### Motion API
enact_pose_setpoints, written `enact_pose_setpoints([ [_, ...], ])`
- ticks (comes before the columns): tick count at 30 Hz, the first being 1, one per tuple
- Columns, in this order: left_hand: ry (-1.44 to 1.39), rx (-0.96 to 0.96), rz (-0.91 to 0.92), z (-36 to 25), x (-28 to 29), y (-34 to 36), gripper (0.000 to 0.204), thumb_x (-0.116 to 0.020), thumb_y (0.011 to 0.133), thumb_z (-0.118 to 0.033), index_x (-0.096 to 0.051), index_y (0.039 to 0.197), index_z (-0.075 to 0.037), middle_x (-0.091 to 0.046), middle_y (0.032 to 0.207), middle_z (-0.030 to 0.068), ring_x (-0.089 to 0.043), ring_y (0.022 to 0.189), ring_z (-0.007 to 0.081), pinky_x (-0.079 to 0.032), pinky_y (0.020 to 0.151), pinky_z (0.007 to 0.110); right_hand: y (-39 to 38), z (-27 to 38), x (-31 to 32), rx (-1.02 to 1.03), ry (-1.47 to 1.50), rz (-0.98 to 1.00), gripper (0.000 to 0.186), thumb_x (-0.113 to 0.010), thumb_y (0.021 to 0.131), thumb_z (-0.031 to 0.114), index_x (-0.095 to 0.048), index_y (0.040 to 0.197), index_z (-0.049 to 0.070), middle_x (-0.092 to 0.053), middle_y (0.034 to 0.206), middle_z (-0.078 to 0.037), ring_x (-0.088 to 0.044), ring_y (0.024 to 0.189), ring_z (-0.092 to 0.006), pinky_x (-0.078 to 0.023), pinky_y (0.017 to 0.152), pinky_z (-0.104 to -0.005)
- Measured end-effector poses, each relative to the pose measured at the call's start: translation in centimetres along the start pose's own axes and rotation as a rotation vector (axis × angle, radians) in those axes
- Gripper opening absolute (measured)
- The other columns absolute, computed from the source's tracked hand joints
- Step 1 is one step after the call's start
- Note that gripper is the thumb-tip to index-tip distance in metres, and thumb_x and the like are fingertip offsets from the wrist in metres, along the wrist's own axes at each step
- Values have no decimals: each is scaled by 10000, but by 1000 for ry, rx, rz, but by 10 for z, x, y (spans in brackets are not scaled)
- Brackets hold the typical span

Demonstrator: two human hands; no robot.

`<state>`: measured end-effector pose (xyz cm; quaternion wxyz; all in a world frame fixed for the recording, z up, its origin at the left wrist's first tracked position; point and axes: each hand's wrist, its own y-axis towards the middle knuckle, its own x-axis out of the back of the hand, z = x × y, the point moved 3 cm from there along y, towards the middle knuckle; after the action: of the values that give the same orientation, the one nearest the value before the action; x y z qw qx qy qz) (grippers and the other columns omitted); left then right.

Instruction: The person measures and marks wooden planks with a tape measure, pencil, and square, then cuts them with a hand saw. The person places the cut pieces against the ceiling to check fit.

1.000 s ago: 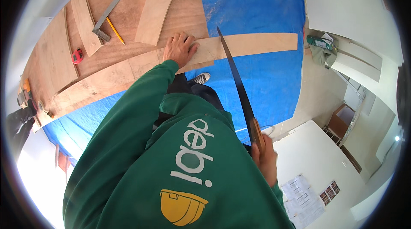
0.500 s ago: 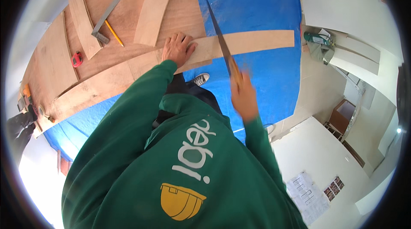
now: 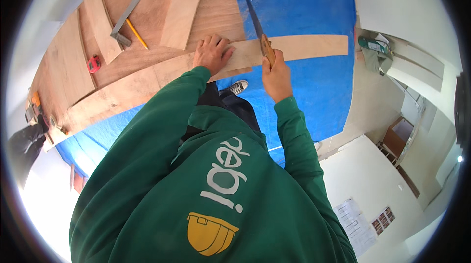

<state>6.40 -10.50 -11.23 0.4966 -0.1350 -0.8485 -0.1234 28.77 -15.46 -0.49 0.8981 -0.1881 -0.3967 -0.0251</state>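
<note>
Plywood strip (image 3: pixel 206 69), long and gently curved, lies across a larger plywood sheet (image 3: pixel 147 22), with its far end jutting out past the sheet's edge over a blue tarp (image 3: pixel 299 12). It looks thin and light, stiff along its face yet likely to spring and chatter where it overhangs unsupported, so it wants pinning down close to the cut. The left hand (image 3: pixel 212 53) does that: palm flat, fingers spread, pressing the strip onto the sheet just beside the blade. The right hand (image 3: pixel 275 74) has its grip closed round the wooden handle of a hand saw (image 3: pixel 255 20), whose narrow dark blade runs away from the person, crossing the strip just to the right of the left hand's fingers. The blade is thin and probably flexes if pushed askew, and the strip's edge is apt to splinter.

Other things lie on the sheet, well apart from the cut: two more curved plywood offcuts (image 3: pixel 184 7), a metal try square (image 3: pixel 125 20) with a yellow pencil (image 3: pixel 137 33) touching it, and a small red tape measure (image 3: pixel 93 63) farther left. A grey shoe (image 3: pixel 238 86) shows below the strip, near the line of the saw. The spread left fingers, near the teeth, look like the main thing in the way.
</note>
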Motion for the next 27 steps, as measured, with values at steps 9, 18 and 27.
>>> enact_pose_setpoints([
  [9,-14,84,26,6,-4,-9,322,-733,1037,-416,-735,1227,-156,-676,1158,92,-643,1116,342,-472,956,507,-239,69,181,-419,-64,225,452,-644,1114,220,-506,1491,13,-770,1080,-252,-769,921,-516,-601,757,-591],
  [18,-37,3,12,0,2,0,315,-736,1028,-398,-735,1222,-149,-670,1141,91,-639,1106,342,-472,947,504,-13,-12,-10,34,78,-73,344,-631,1112,220,-543,1397,49,-719,907,-324,-696,870,-579,-532,693,-644],
  [27,17,50,-19,3,-3,-5,292,-726,1043,-412,-733,1206,-170,-677,1134,77,-646,1117,327,-482,946,503,-231,71,178,-368,-106,213,414,-651,1102,187,-544,1481,58,-772,1048,-262,-762,898,-520,-589,720,-590],
])
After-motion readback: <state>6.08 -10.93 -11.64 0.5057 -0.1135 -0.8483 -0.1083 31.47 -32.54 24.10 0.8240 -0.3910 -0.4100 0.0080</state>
